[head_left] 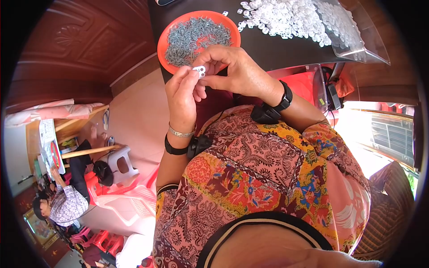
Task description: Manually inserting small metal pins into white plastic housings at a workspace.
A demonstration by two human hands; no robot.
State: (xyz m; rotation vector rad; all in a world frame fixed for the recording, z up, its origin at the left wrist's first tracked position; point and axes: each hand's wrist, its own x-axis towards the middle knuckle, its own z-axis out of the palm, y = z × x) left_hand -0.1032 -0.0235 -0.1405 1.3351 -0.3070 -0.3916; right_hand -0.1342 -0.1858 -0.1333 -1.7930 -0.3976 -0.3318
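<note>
Above the table's near edge, my left hand [182, 96] pinches a small white plastic piece with two round holes [201, 71] between thumb and fingers. My right hand [239, 71] comes in from the right, its fingers curled and closed at the same piece; whatever is in its fingertips is too small to make out. Just behind both hands stands a round orange-red basin [161, 51], holding a heap of small grey screws [196, 35]. A large pile of similar white plastic pieces [286, 18] lies to the right of the basin.
A clear plastic tray [368, 51] stands beside the white pile on the dark table [286, 51]. Off to the left, a person in a patterned shirt [69, 205] sits at another table. Pink plastic chairs [125, 201] and a grey stool [127, 163] stand on the floor.
</note>
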